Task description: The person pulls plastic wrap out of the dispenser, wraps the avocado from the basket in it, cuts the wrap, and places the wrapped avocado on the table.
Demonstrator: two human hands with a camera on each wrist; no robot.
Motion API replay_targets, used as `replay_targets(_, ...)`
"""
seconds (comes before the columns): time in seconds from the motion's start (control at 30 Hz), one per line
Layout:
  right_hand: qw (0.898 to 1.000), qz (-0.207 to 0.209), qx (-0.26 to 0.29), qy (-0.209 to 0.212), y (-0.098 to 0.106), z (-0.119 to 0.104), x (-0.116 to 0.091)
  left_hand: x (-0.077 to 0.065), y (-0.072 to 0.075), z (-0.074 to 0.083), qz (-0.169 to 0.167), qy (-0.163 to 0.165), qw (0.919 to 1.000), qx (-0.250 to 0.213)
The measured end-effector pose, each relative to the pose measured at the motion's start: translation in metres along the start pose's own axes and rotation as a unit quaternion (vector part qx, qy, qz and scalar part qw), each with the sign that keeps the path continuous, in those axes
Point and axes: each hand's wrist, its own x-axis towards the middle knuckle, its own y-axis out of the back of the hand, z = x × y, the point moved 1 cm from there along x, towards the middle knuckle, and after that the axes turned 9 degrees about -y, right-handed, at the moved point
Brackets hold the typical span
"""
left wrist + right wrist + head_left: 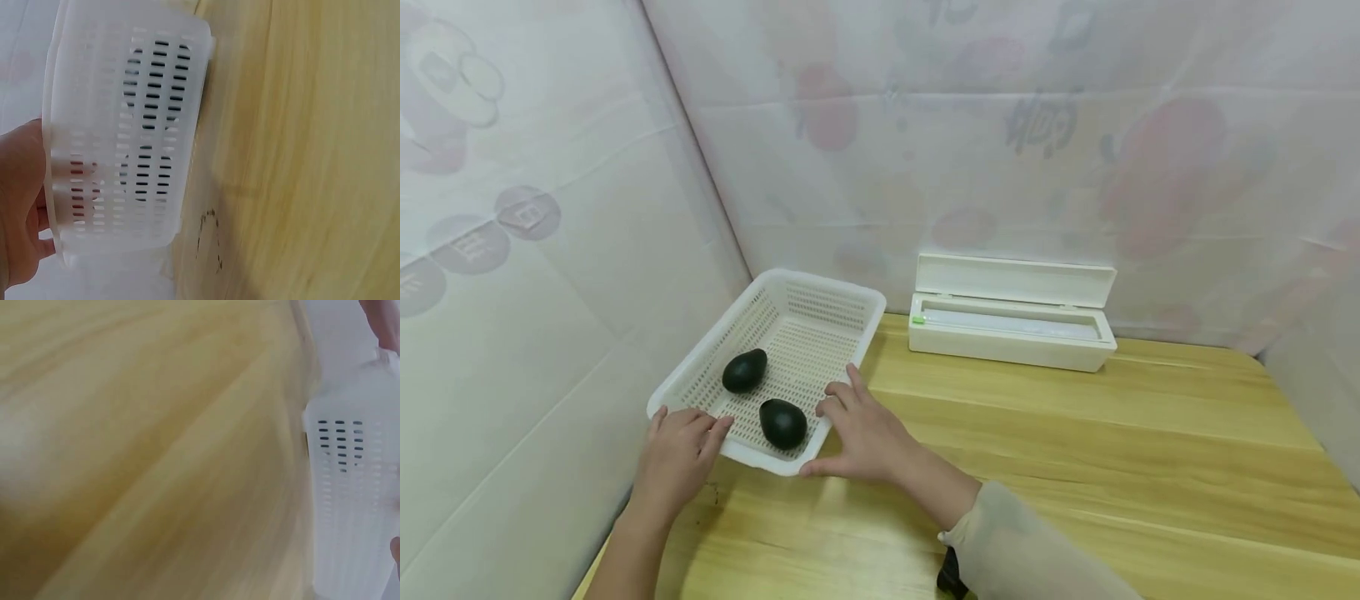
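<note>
A white plastic basket with slotted walls sits at the back left of the wooden table. Inside it lie two dark green avocados, one towards the left wall and the other by the near right corner. My left hand grips the near left part of the rim, fingers reaching over it; the left wrist view shows fingertips through the slots. At the right rim, my right hand holds the near corner, with its fingers spread over the edge and its thumb along the near end.
Behind and to the right stands a white cling film box, its lid raised and a roll inside. Printed cloth walls enclose the table at the back and sides.
</note>
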Motion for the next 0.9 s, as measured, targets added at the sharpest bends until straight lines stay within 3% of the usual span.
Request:
replay_targets(0.2,1.0,-0.003,-0.017,-0.001,0.0,0.003,0.006,0.004,0.003,-0.004,0.01,0.004,0.9999,0.009)
replay_targets(0.43,0.994,0.099,-0.042,0.037,-0.001,-0.005,0.006,0.009,0.003,-0.011,0.007,0.021,0.9996,0.017)
replay_targets(0.53,0.99,0.123,-0.041,0.046,-0.004,-0.006,0.007,0.012,0.003,-0.013,0.01,0.022,0.9996,0.016)
replay_targets(0.9,0.991,0.126,-0.027,0.04,-0.005,-0.005,0.015,0.022,0.001,-0.018,0.01,0.032,0.9994,-0.009)
